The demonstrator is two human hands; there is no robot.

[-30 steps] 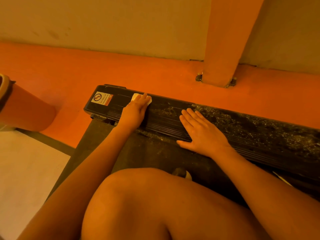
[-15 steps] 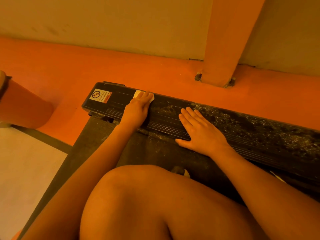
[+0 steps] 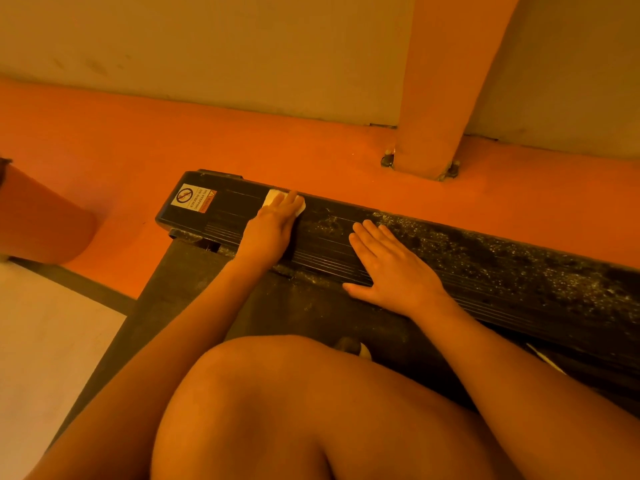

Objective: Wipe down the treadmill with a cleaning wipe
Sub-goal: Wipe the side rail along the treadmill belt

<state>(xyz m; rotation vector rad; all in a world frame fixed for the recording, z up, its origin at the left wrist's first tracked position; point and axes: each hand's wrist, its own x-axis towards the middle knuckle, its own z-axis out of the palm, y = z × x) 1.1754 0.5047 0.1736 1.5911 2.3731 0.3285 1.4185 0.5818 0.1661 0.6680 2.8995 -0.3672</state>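
The treadmill's black ribbed side rail runs from centre left to the right edge, dusty with pale specks on its right part. Its left end carries a white warning sticker. My left hand lies flat on the rail with straight fingers, pressing a small white wipe whose corners show past the fingertips. My right hand rests flat and spread on the rail a little to the right, holding nothing. The grey belt lies below the rail.
An orange floor strip and a pale wall lie beyond the rail. An orange post stands bolted to the floor at upper right. An orange cylinder sits at the left edge. My bare knee fills the foreground.
My left hand with the wipe has slid a little up toward the rail's far edge. My right hand has stayed in place on the rail.
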